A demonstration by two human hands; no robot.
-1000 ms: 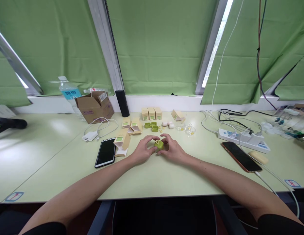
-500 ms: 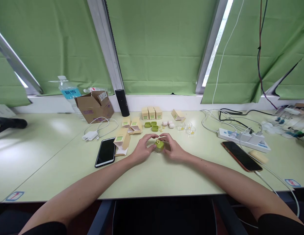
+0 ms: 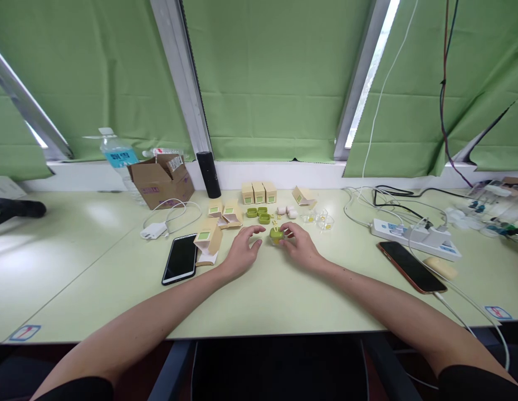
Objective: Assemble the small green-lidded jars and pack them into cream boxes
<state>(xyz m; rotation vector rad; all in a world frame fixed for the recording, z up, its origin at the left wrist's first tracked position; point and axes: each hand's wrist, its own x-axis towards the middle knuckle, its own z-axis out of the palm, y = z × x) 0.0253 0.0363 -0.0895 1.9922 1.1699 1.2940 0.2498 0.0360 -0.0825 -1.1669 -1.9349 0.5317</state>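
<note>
Basically, the right hand [image 3: 301,249] had the green container [image 3: 276,234], thumb and fingertips pinched on its right side, out in front of the person near the middle of the desk [image 3: 317,301]. Side pinch left the top and its loop uncovered, probably the point of holding it that way. Couldn't tell if its base sat on the desk or just above. Left hand [image 3: 242,250] was just beside it, thumb and fingers apart, nothing in them; its curve faced the container, so my read is support kept close for that side. Loose parts were grouped by kind right behind, likely for easy picking: green shells [image 3: 264,219], small yellow bits [image 3: 274,223], pinkish-white pieces [image 3: 292,214], then clear cups [image 3: 326,223] off to the right. Three small boxes [image 3: 259,192] stood upright in a row farther back, presumably parked there to free the near area. An opened carton [image 3: 209,234] lay against the left phone [image 3: 179,259], out of the hands' way. Right phone [image 3: 410,267] lay near the power strip [image 3: 415,239], cable plugged in, so likely there to charge.
</note>
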